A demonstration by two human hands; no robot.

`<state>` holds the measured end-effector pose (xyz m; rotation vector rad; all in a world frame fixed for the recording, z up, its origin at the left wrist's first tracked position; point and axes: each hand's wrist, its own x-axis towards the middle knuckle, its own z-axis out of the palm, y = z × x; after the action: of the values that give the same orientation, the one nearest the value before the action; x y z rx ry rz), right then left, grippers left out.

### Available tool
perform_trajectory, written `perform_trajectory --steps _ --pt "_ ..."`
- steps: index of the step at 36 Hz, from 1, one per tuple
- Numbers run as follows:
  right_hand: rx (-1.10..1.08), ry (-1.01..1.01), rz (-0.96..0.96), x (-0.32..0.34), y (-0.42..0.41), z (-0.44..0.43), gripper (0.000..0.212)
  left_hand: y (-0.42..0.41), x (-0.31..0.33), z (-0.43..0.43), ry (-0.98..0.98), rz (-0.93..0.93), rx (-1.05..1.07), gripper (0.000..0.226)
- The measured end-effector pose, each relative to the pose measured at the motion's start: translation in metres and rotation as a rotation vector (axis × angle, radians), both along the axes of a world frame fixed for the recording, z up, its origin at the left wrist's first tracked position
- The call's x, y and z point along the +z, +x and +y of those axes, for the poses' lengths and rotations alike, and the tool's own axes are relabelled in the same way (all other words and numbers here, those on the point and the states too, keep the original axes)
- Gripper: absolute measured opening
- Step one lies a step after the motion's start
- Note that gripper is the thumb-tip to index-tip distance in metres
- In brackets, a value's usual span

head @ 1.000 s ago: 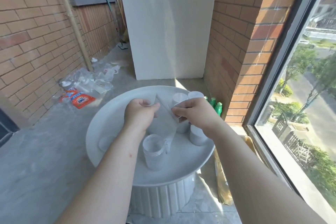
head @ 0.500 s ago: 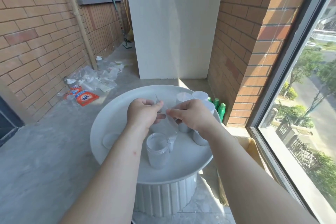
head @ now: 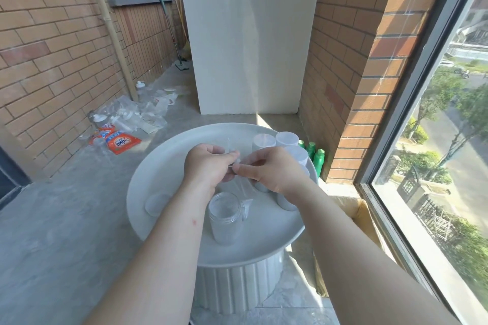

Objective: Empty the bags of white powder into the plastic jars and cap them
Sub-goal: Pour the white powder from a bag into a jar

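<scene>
my left hand point(head: 208, 166) and right hand point(head: 272, 170) pinch the bag point(head: 245, 200) up top near the jar point(head: 225, 217), looks flimsy and slippery, I'd hold the corners

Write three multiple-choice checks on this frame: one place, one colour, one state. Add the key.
1. Where is the loose lid?
A) on the floor
B) on the table, left of the front jar
C) on the front jar

2. What colour are the bottles by the right wall?
A) orange
B) blue
C) green

3. What state is the front jar in?
A) capped
B) upright and open
C) tipped over

Key: 1 B, it lies flat near the table's left rim. 2 C, all of them show green. 3 B, its mouth is bare below the bag that the left hand and right hand pinch.
</scene>
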<state>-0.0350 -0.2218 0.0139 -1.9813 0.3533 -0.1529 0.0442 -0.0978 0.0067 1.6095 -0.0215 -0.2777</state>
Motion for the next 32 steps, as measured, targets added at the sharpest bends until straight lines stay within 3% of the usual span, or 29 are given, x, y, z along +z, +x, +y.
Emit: perform_trajectory --steps 9,16,25,32 --pt "-0.006 -0.059 0.003 -0.003 0.005 0.000 0.011 0.000 0.000 0.002 0.020 0.010 -0.015 0.036" --pt "-0.010 -0.093 0.023 -0.007 0.006 -0.002 0.018 -0.001 0.001 0.003 0.019 0.017 -0.013 0.033" --pt "-0.042 0.091 0.060 -0.006 0.007 -0.001 0.008 0.001 0.000 0.003 -0.011 0.044 -0.005 0.037" --pt "0.003 -0.168 -0.001 -0.012 0.007 -0.001 0.020 -0.002 0.002 0.001 -0.017 0.067 0.009 0.046"
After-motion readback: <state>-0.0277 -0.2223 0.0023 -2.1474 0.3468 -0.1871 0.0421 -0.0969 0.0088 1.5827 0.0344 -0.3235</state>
